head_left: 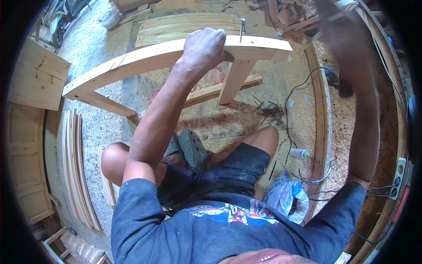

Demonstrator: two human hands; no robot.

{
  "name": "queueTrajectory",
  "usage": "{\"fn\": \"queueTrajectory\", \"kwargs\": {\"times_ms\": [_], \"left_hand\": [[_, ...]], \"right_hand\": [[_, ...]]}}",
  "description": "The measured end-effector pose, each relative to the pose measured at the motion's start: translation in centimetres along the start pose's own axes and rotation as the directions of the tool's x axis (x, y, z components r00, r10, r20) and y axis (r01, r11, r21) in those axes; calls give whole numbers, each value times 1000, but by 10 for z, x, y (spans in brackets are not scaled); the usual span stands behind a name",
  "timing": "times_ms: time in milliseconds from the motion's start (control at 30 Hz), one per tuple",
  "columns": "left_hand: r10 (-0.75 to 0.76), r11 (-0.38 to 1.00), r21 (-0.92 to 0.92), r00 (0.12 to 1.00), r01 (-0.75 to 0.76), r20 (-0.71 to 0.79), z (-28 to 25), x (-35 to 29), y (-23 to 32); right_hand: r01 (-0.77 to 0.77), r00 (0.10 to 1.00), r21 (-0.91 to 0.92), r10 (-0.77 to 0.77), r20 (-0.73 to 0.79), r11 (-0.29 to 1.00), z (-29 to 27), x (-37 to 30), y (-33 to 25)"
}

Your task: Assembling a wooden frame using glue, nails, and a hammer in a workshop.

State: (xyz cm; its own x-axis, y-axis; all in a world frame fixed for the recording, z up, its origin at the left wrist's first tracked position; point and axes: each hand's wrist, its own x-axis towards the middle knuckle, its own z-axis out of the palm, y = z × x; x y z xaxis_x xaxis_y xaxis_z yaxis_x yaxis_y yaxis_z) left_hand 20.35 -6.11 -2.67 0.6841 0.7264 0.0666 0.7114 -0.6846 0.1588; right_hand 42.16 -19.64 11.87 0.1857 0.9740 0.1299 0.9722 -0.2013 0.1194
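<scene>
The left hand (204, 47) had a closed grip on one curved plank (145, 59); one nail (241, 30) stood in it. The raised right hand (336, 31) was blurred, its grip unclear.

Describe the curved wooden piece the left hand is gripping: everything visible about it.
The curved wooden piece is a pale, planed arc of bare timber running from lower left up to a squared end at right. It rests on straight wooden legs. The left hand grips its top edge; a nail stands upright in it just beside the hand. Sawdust covers the floor beneath.
</scene>
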Motion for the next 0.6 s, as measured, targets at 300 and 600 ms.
{"fn": "queueTrajectory", "kwargs": {"times_ms": [300,600], "left_hand": [[106,990,115,956,-76,-275,17,2,3],[99,993,95,956,-76,-277,19,-1,3]], "right_hand": [[80,864,469,174,-472,880,-12,-36,15],[505,834,227,-402,-379,833,33,-15,3]]}}
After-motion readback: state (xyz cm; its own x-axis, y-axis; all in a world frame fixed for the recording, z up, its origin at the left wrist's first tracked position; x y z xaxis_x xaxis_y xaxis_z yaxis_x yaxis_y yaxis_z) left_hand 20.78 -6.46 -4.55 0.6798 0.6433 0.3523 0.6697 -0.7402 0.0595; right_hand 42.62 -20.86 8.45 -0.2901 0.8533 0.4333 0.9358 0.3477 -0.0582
